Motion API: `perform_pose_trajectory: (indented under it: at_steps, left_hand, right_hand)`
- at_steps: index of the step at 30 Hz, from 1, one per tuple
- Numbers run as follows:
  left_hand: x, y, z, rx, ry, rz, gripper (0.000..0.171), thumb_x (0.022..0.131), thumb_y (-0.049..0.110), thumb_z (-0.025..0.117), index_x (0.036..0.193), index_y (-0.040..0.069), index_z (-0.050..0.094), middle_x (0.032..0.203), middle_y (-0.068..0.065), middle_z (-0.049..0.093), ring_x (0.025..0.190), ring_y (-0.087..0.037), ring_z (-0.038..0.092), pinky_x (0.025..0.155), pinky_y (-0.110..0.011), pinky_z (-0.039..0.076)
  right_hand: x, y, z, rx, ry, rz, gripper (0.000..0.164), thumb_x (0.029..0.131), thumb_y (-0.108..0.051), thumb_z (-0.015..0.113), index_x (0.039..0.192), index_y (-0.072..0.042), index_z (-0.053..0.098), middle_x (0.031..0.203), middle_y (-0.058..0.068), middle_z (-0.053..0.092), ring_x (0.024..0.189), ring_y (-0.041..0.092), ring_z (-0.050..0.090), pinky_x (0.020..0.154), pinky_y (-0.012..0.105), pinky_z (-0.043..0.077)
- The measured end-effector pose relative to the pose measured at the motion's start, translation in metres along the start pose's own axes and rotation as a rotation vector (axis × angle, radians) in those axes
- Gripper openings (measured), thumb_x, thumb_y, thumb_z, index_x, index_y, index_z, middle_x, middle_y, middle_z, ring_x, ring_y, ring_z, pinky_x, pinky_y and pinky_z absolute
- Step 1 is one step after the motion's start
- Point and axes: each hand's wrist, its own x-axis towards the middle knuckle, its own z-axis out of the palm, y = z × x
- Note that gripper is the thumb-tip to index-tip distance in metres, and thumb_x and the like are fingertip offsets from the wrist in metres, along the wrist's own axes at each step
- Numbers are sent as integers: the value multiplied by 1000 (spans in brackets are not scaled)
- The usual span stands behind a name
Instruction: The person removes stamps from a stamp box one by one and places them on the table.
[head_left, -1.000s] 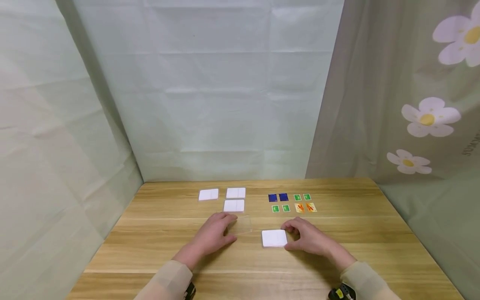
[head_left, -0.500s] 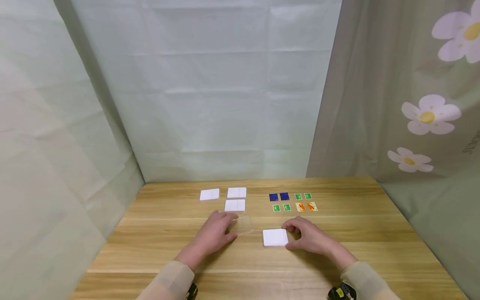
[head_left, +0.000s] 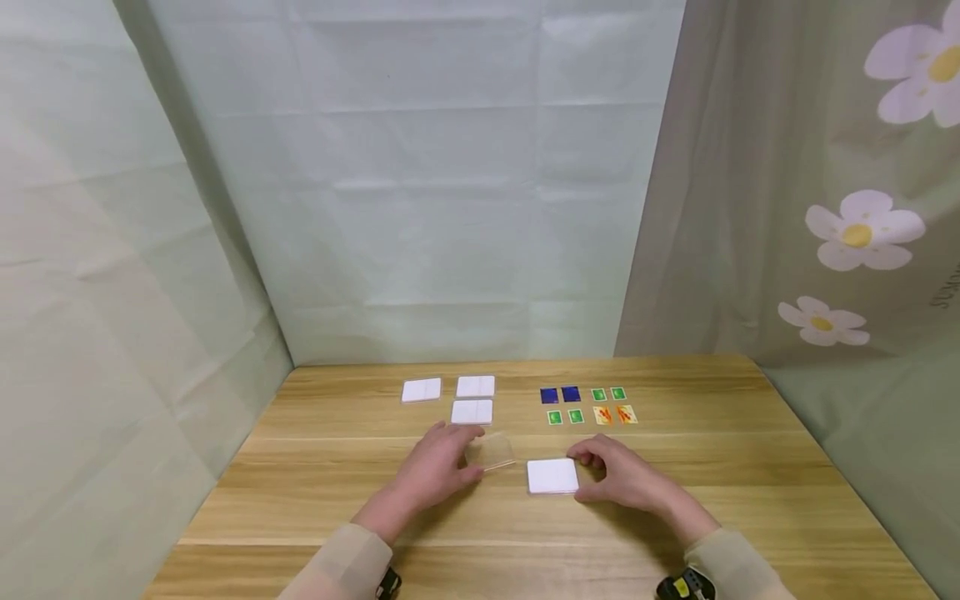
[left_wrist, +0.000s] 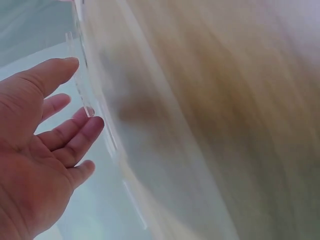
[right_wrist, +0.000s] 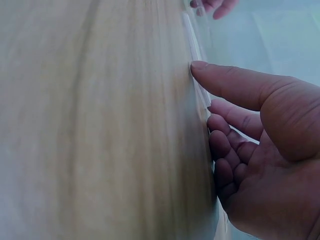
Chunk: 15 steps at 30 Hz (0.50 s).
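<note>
My left hand pinches a clear plastic lid between thumb and fingers, its right edge tilted. In the left wrist view, the lid shows edge-on between thumb and fingertips. My right hand grips the right side of a white card in a clear case, flat on the table. The right wrist view has the thumb against this case's white edge, other fingers curled beside it. A narrow gap separates lid and case.
Three white cards lie at the back left. Behind my right hand are small picture tiles in pairs: blue, green and orange-yellow. The wooden table meets hanging cloth behind and on both sides.
The clear lid in my left hand has shifted slightly right, closer to the white card, and its right edge is tilted more. My right hand and the white card stay about where they were.
</note>
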Motion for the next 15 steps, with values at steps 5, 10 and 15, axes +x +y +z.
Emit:
perform_pose_trajectory:
  at_steps: [5, 10, 15]
  left_hand:
    - [4, 12, 0, -23, -7, 31, 56, 95, 20, 90, 144, 3, 67, 146, -15, 69, 138, -36, 63, 127, -63, 33]
    - [9, 26, 2, -20, -25, 43, 54, 96, 21, 89, 144, 7, 68, 145, -14, 70, 138, -35, 62, 129, -59, 32]
    - [14, 38, 7, -18, -47, 34, 55, 96, 23, 89, 144, 10, 68, 144, -11, 70, 138, -34, 62, 128, -57, 35]
  right_hand:
    - [-2, 1, 0, 17, 5, 12, 52, 84, -16, 99, 128, -6, 72, 111, 2, 61, 103, 21, 54, 90, 33, 50]
    - [-1, 4, 1, 21, 8, 21, 51, 84, -16, 99, 127, -7, 72, 111, 2, 61, 103, 21, 54, 90, 33, 50]
    - [0, 5, 1, 7, 11, 21, 51, 83, -17, 99, 125, -9, 73, 110, 0, 61, 101, 20, 54, 89, 33, 50]
